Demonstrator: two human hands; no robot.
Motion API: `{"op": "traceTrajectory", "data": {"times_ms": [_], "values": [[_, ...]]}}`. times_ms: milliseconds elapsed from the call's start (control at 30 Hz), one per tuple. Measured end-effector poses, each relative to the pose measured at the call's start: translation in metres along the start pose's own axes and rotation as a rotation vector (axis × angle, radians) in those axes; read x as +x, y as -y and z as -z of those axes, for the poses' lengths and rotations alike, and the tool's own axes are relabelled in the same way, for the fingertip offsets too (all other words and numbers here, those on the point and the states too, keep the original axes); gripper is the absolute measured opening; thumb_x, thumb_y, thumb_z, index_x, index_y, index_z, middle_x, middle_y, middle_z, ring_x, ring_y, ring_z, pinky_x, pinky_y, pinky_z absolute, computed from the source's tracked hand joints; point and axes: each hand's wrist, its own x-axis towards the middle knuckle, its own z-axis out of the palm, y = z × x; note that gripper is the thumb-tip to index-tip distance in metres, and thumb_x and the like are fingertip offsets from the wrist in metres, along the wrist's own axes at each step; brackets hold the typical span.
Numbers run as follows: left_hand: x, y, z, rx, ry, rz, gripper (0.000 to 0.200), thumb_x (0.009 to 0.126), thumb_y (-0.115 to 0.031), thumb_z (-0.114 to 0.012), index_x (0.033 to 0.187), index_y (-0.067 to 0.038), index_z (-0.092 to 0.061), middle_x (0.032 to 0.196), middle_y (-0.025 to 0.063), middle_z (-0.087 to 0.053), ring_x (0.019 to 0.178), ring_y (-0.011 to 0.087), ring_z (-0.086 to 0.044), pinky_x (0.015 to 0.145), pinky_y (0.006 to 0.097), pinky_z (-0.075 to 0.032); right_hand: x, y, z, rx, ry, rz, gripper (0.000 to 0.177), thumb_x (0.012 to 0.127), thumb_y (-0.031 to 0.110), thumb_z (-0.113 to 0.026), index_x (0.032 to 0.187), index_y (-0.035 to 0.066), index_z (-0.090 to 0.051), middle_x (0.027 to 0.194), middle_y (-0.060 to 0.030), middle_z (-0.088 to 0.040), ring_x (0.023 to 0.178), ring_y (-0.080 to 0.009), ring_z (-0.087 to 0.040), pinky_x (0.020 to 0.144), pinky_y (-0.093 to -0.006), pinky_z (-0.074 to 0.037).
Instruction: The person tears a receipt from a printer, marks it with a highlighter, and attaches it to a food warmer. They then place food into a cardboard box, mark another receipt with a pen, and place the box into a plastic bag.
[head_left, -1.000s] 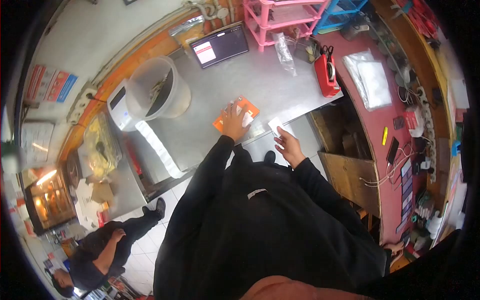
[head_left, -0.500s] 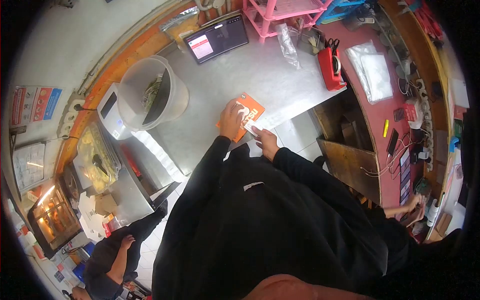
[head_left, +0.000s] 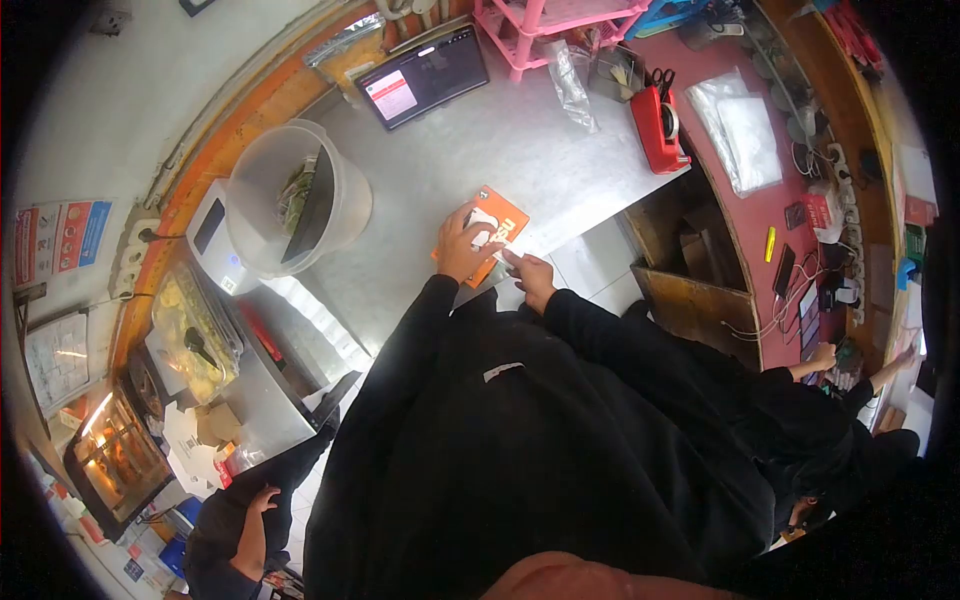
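On steel counter [head_left: 420, 165], orange box [head_left: 511, 214] under loosely spread left fingers [head_left: 466, 215], right fingers [head_left: 516, 262] pinching white slip [head_left: 501, 256] at its edge

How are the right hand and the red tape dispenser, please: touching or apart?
Apart. The head view shows the right hand well away from the red tape dispenser, with bare steel counter visible between them.

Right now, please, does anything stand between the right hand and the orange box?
Only the white slip, which the right hand holds, lies between it and the orange box; nothing else visible is in the way. The left hand rests on the box.
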Motion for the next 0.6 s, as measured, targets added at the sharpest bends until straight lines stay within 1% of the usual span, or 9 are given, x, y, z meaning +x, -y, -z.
{"op": "traceTrajectory", "data": {"times_ms": [200, 300, 367, 400, 433, 500, 533, 567, 600], "values": [[0.000, 0.004, -0.004, 0.008, 0.010, 0.057, 0.022, 0.073, -0.031, -0.079, 0.089, -0.018, -0.069, 0.134, 0.0061, -0.051, 0.119, 0.0285, -0.048, 0.098, 0.0436, -0.037, 0.005, -0.003, 0.014, -0.036, 0.092, 0.044, 0.028, 0.077, 0.038, -0.081, 0.082, 0.014, -0.066, 0.079, 0.0044, -0.059, 0.074, -0.0088, -0.053, 0.066, -0.0272, -0.039], [0.001, 0.008, -0.007, -0.043, -0.012, 0.017, 0.018, 0.073, -0.027, -0.078, 0.087, -0.017, -0.070, 0.134, 0.0064, -0.051, 0.118, 0.0285, -0.049, 0.098, 0.0423, -0.038, 0.018, -0.013, 0.022, -0.115, 0.157, 0.117, 0.026, 0.081, 0.038, -0.077, 0.085, 0.013, -0.068, 0.080, 0.0046, -0.060, 0.075, -0.0082, -0.053, 0.066, -0.0273, -0.040], [-0.001, 0.010, -0.009, -0.093, -0.067, -0.030, 0.016, 0.071, -0.016, -0.078, 0.083, -0.010, -0.070, 0.129, 0.0107, -0.055, 0.118, 0.0303, -0.050, 0.099, 0.0424, -0.039, 0.019, -0.014, 0.024, -0.234, 0.198, 0.192, 0.023, 0.087, 0.037, -0.069, 0.089, 0.014, -0.071, 0.080, 0.0044, -0.062, 0.076, -0.0074, -0.053, 0.065, -0.0267, -0.040], [0.000, 0.009, -0.008, -0.122, -0.055, -0.018, 0.018, 0.069, -0.015, -0.079, 0.083, -0.007, -0.070, 0.128, 0.0125, -0.056, 0.118, 0.0316, -0.051, 0.099, 0.0428, -0.040, 0.023, -0.019, 0.023, -0.164, 0.212, 0.219, 0.026, 0.088, 0.040, -0.068, 0.089, 0.014, -0.072, 0.081, 0.0036, -0.063, 0.074, -0.0077, -0.054, 0.063, -0.0263, -0.042], [-0.001, 0.013, -0.012, -0.101, -0.036, -0.014, 0.019, 0.067, -0.011, -0.079, 0.084, -0.009, -0.071, 0.132, 0.0109, -0.053, 0.118, 0.0316, -0.050, 0.101, 0.0425, -0.039, 0.030, -0.021, 0.023, -0.131, 0.197, 0.329, 0.019, 0.085, 0.027, -0.074, 0.081, 0.008, -0.074, 0.069, 0.0010, -0.064, 0.063, -0.0066, -0.055, 0.055, -0.0261, -0.044], [0.008, 0.009, -0.007, -0.113, 0.007, -0.128, 0.021, 0.067, -0.010, -0.079, 0.085, -0.008, -0.070, 0.133, 0.0156, -0.051, 0.120, 0.0346, -0.049, 0.101, 0.0446, -0.040, 0.065, -0.044, 0.024, -0.143, 0.195, 0.497, 0.022, 0.081, 0.027, -0.078, 0.078, 0.005, -0.074, 0.062, 0.0027, -0.061, 0.057, -0.0065, -0.053, 0.052, -0.0268, -0.043], [0.007, 0.021, -0.014, -0.121, 0.019, -0.143, 0.020, 0.069, -0.013, -0.080, 0.086, -0.010, -0.070, 0.133, 0.0161, -0.050, 0.119, 0.0363, -0.049, 0.101, 0.0449, -0.039, 0.068, -0.043, 0.023, -0.170, 0.153, 0.421, 0.025, 0.078, 0.028, -0.079, 0.075, 0.005, -0.074, 0.058, 0.0031, -0.060, 0.053, -0.0074, -0.051, 0.049, -0.0276, -0.042], [0.003, 0.023, -0.018, -0.053, 0.038, -0.095, 0.017, 0.071, -0.017, -0.079, 0.084, -0.011, -0.070, 0.138, 0.0173, -0.046, 0.124, 0.0370, -0.046, 0.103, 0.0458, -0.038, 0.046, -0.024, 0.020, -0.218, 0.078, 0.393, 0.025, 0.077, 0.029, -0.080, 0.073, 0.005, -0.074, 0.055, 0.0020, -0.059, 0.049, -0.0080, -0.050, 0.046, -0.0285, -0.040], [0.000, 0.022, -0.017, 0.033, 0.051, -0.037, 0.016, 0.073, -0.021, -0.079, 0.083, -0.013, -0.069, 0.144, 0.0185, -0.042, 0.129, 0.0377, -0.042, 0.104, 0.0467, -0.036, 0.046, -0.023, 0.018, -0.271, 0.049, 0.440, 0.026, 0.076, 0.029, -0.080, 0.073, 0.004, -0.074, 0.054, 0.0003, -0.060, 0.048, -0.0082, -0.050, 0.046, -0.0293, -0.039]]}}
